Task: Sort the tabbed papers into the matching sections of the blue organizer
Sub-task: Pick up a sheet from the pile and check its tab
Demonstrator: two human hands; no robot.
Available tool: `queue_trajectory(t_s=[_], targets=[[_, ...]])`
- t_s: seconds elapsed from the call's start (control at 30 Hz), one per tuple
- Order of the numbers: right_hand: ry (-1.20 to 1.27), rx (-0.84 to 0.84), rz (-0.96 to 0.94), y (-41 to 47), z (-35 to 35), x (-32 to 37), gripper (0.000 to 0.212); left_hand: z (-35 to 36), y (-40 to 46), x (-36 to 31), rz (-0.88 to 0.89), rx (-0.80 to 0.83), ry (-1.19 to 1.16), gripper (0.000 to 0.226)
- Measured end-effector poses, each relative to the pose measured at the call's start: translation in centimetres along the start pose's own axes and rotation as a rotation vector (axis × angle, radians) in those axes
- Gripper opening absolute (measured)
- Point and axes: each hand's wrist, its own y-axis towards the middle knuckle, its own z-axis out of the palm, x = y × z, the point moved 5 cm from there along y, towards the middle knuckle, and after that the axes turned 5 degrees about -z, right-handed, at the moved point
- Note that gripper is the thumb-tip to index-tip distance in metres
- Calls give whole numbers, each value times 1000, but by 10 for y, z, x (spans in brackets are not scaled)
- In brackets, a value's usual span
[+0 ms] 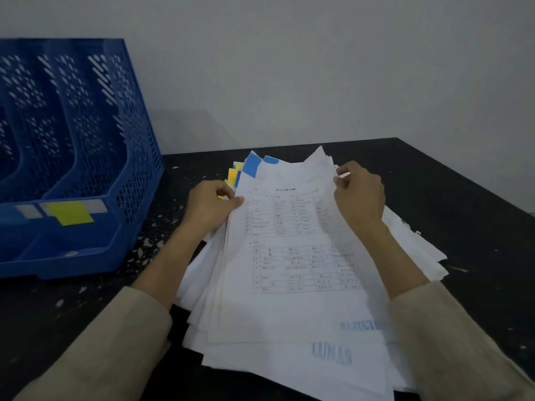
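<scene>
The loose stack of white printed papers with coloured tabs (289,256) lies unsorted on the dark speckled desk (463,212) — left hand (210,205) and right hand (359,192) each pinch an upper edge in their grip. The blue perforated plastic organizer (86,140) looks empty, so sorting is barely begun.

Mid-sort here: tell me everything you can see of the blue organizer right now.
The blue organizer stands upright on the black table at the left, against the wall, partly cut off by the picture's edge. It looks like rigid plastic, its walls and dividers perforated with small holes. Its sections open toward the person. A yellow tab is stuck on the front lip, beside pale labels. No papers show in the visible sections. Neither hand touches it.
</scene>
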Motion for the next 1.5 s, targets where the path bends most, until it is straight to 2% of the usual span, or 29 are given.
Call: queue_trajectory(t_s=[0.1, 0.2, 0.4, 0.6, 0.8, 0.9, 1.03, 1.17, 1.23, 1.37, 1.5], targets=[[14, -42, -23, 0, 0, 0, 27, -11, 1, -10, 154, -175, -27, 10], [40, -67, -34, 1, 0, -4, 36, -15, 0, -13, 221, -252, -100, 14], [129, -8, 33, 6, 7, -15, 38, -10, -4, -11, 218, -266, -347, 22], [243, -24, 18, 5, 11, -12, 38, -22, -4, -12, 298, -315, -557, 13], [554, 76, 23, 0, 11, 10, 27, -29, -4, -14, 292, -376, -640, 12], [662, 88, 22, 0, 8, 20, 6, -40, -2, -13, 268, -457, -690, 14], [785, 96, 62, 1, 3, 34, 17, -57, -5, -22, 255, -483, -818, 12], [841, 86, 103, 3, 6, 56, 18, -81, -7, -29, 314, -398, -742, 14], [825, 79, 85, 9, 4, 74, 18, -95, -6, -28, 332, -273, -681, 28], [824, 52, 22, 20, 0, 116, 15, -126, -12, -25, 416, -9, -549, 75], [889, 108, -22, 22, 15, 166, 21, -163, -19, 1, 303, 42, -543, 113]])
